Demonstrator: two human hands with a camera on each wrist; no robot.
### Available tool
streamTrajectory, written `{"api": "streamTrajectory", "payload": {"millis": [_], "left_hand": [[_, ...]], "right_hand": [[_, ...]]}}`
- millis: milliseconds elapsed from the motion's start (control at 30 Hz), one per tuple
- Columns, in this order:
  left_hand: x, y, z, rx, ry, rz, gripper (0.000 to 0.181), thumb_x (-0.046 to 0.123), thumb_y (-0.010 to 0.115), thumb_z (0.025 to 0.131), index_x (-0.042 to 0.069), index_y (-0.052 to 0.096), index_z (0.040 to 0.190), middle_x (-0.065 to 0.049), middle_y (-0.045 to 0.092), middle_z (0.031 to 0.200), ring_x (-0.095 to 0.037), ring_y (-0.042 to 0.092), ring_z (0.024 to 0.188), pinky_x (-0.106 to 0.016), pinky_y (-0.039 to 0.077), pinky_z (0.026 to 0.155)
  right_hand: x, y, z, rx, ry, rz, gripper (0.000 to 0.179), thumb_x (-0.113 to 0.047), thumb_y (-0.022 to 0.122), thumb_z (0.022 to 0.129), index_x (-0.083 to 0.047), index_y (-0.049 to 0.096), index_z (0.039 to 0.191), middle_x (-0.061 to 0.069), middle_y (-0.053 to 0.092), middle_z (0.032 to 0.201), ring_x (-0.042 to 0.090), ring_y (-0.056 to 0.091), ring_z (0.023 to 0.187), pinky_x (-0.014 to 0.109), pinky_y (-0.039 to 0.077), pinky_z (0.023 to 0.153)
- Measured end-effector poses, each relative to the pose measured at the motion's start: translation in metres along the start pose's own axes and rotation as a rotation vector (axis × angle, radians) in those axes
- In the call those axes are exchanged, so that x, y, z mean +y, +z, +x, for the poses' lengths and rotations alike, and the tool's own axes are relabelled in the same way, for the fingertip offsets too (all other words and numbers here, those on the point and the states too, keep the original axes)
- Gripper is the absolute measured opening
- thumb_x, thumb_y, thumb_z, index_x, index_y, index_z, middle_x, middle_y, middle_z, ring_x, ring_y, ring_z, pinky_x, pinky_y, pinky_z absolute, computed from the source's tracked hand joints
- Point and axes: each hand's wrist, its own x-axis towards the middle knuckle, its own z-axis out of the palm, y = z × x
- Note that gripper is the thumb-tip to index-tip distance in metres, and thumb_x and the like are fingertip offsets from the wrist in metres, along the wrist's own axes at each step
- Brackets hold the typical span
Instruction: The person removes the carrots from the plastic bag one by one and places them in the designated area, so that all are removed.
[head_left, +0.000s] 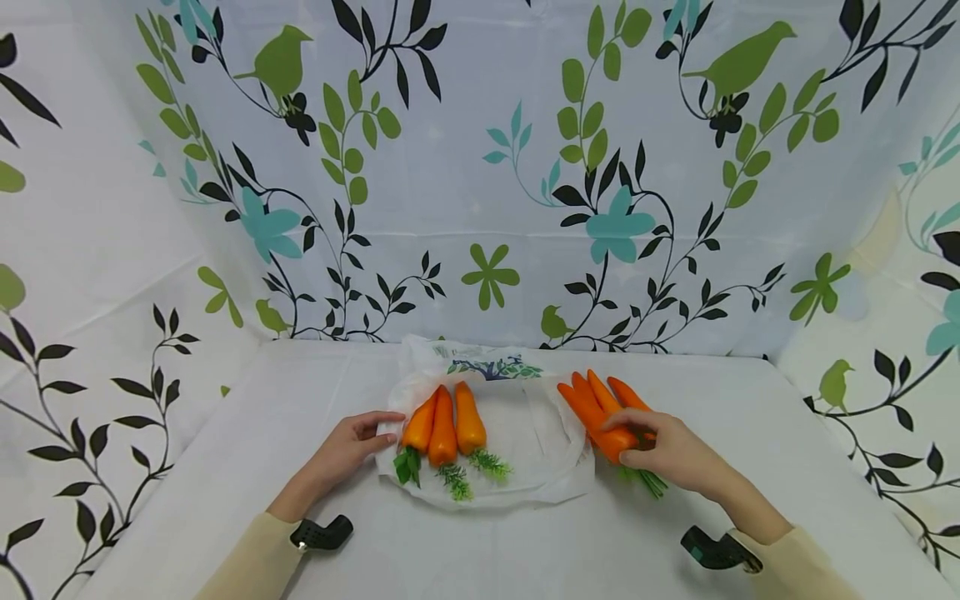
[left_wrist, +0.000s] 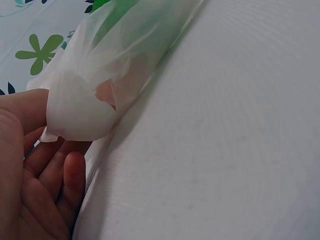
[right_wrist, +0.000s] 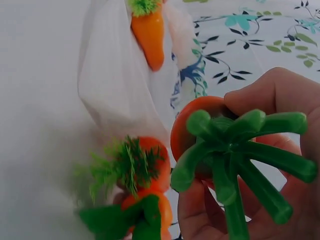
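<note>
A white plastic bag (head_left: 525,425) lies flat, with three toy carrots (head_left: 443,429) side by side on its left part, green tops toward me. At its left edge my left hand (head_left: 348,450) pinches the bag (left_wrist: 82,107); the left wrist view shows the thumb side above the film and fingers beneath. Right of the bag, my right hand (head_left: 678,454) grips a toy carrot (right_wrist: 185,130) near its top, its thick green stems (right_wrist: 235,145) facing the right wrist camera. Several more carrots (head_left: 606,396) lie beside that hand, partly hidden by it.
In the right wrist view, a feathery-topped carrot (right_wrist: 157,162) and a broad-leaved carrot (right_wrist: 165,212) sit close to the held one. Behind the white table (head_left: 480,550) hangs a patterned cloth (head_left: 465,167). The bag's printed end (head_left: 495,367) lies near it.
</note>
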Motion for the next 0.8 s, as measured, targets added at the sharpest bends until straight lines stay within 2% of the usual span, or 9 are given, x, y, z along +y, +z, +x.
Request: {"api": "streamTrajectory", "payload": {"millis": [233, 333, 533, 800], "left_hand": [[-0.002, 0.001, 0.003, 0.006, 0.016, 0.025, 0.036, 0.016, 0.067, 0.096, 0.006, 0.064, 0.131, -0.017, 0.058, 0.136, -0.024, 0.056, 0.105, -0.027, 0.044, 0.089], [-0.004, 0.0, 0.003, 0.005, 0.011, 0.015, 0.037, 0.016, 0.067, 0.096, 0.007, 0.064, 0.131, -0.016, 0.058, 0.136, -0.024, 0.056, 0.107, -0.026, 0.044, 0.091], [-0.002, 0.0, 0.0, 0.001, 0.007, -0.009, 0.038, 0.021, 0.069, 0.095, 0.011, 0.065, 0.131, -0.013, 0.058, 0.137, -0.022, 0.056, 0.109, -0.033, 0.044, 0.095], [0.001, 0.0, -0.001, -0.003, 0.007, -0.034, 0.038, 0.02, 0.071, 0.093, 0.01, 0.066, 0.13, -0.014, 0.06, 0.133, -0.024, 0.054, 0.1, -0.026, 0.043, 0.083]], "right_hand": [[0.008, -0.017, -0.009, -0.016, -0.009, 0.005, 0.032, -0.011, 0.072, 0.087, -0.016, 0.067, 0.118, 0.013, 0.058, 0.129, 0.03, 0.053, 0.109, 0.044, 0.049, 0.091], [0.013, -0.023, -0.012, -0.019, -0.017, 0.014, 0.031, -0.009, 0.07, 0.088, -0.015, 0.067, 0.118, 0.012, 0.059, 0.129, 0.03, 0.053, 0.11, 0.038, 0.051, 0.089], [0.021, -0.034, -0.018, 0.002, 0.006, 0.004, 0.032, -0.007, 0.068, 0.088, -0.015, 0.067, 0.119, 0.012, 0.059, 0.128, 0.031, 0.054, 0.109, 0.027, 0.051, 0.084], [0.031, -0.048, -0.023, 0.04, 0.027, -0.012, 0.034, -0.008, 0.068, 0.089, -0.012, 0.065, 0.123, 0.015, 0.059, 0.128, 0.031, 0.056, 0.108, 0.03, 0.052, 0.081]]}}
